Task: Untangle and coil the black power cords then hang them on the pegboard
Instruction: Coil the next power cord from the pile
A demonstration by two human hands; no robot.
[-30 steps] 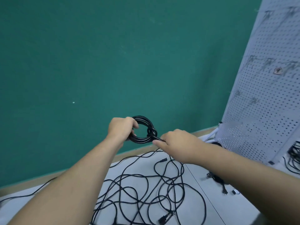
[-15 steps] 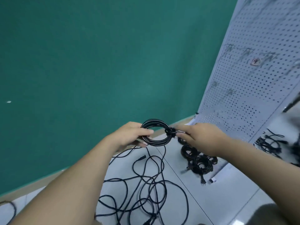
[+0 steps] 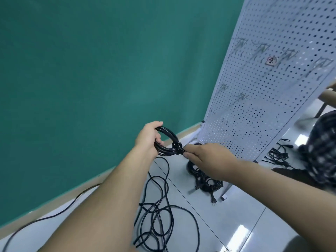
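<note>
A coiled black power cord point(image 3: 168, 142) hangs in the air between both hands, its end wrapped round the loops in a knot. My left hand point(image 3: 148, 138) grips the left side of the coil. My right hand point(image 3: 205, 157) pinches the cord's end just right of the knot. The white pegboard point(image 3: 263, 91) stands upright to the right, with blurred metal hooks point(image 3: 260, 50) on it. A tangle of loose black cords point(image 3: 156, 211) lies on the floor below my arms.
Several coiled cords point(image 3: 203, 179) lie in a pile at the pegboard's foot. More cords point(image 3: 276, 153) lie behind the board. A green wall point(image 3: 91, 79) rises at the left. A person in checked cloth point(image 3: 323, 148) sits at the right edge.
The view has swung right and closer to the pegboard. Both hands keep hold of the coil, which has moved with them toward the board.
</note>
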